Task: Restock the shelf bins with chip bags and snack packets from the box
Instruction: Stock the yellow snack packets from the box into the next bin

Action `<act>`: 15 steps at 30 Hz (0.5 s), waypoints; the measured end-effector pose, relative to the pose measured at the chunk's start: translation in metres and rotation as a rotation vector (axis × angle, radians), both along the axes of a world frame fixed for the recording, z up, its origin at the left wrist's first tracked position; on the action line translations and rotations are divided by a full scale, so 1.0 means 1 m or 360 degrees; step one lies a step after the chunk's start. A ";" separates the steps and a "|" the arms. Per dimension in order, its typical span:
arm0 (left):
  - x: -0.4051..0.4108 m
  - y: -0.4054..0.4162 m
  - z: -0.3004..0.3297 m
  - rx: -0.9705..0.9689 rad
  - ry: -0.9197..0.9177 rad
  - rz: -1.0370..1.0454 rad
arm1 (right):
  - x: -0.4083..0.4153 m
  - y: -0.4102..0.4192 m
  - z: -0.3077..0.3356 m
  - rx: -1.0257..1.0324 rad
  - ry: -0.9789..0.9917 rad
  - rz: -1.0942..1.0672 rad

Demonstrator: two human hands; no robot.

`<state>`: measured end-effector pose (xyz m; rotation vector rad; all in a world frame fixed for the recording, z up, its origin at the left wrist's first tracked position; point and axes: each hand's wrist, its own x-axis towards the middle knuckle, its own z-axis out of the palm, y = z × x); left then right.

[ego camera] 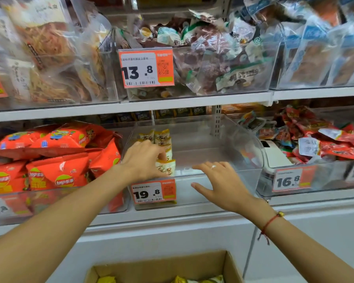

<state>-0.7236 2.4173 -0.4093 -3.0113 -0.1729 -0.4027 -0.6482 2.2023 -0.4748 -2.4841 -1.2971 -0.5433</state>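
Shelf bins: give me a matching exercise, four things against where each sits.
Things:
1. red chip bags
2. white-and-yellow snack packets
3. cardboard box
4. 13.8 price tag

Places:
A. on the front of the upper-shelf bin
B. below the shelves, at the bottom of the view
C. lower shelf, bin left of the middle one
D. left side of the nearly empty middle bin, by the left hand

Pairs: 1-C, 2-D, 3-B, 4-A
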 end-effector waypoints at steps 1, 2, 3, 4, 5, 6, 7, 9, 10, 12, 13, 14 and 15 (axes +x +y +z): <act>0.000 0.002 -0.001 0.0008 0.0014 0.0013 | 0.000 0.000 0.000 -0.0005 0.0000 -0.0003; 0.001 0.003 -0.002 -0.0009 0.0027 0.0033 | -0.001 0.000 0.000 -0.0014 0.0004 -0.0003; -0.001 0.003 -0.001 -0.0042 0.0038 0.0045 | -0.001 0.000 0.000 -0.0021 0.0009 0.0004; -0.004 0.003 -0.001 -0.0085 0.0030 0.0045 | -0.002 0.000 0.000 -0.0028 0.0017 0.0008; -0.009 0.001 0.001 -0.0138 -0.0017 0.0034 | -0.004 0.000 0.002 -0.0036 0.0034 0.0012; -0.016 0.000 0.002 -0.0204 -0.0102 0.0030 | -0.006 0.001 0.005 -0.0038 0.0083 0.0006; -0.026 -0.001 0.002 -0.0270 -0.0223 0.0034 | -0.007 0.002 0.008 -0.0011 0.0169 -0.0001; -0.047 0.002 -0.001 -0.0317 -0.0473 0.0067 | -0.010 0.008 0.022 0.0066 0.0373 -0.0005; -0.058 0.006 -0.005 -0.0277 -0.0556 0.0088 | -0.009 0.015 0.030 0.0079 0.0415 0.0011; -0.073 0.017 -0.016 -0.0106 -0.0619 0.0104 | -0.006 0.035 0.048 0.0033 0.0442 0.0059; -0.078 0.023 -0.020 -0.0007 -0.0592 0.0111 | -0.004 0.047 0.055 -0.0017 0.0468 0.0079; -0.081 0.028 -0.024 0.0063 -0.0538 0.0130 | -0.002 0.060 0.062 -0.0091 0.0479 0.0092; -0.082 0.031 -0.026 0.0101 -0.0497 0.0159 | 0.001 0.073 0.065 -0.0185 0.0461 0.0095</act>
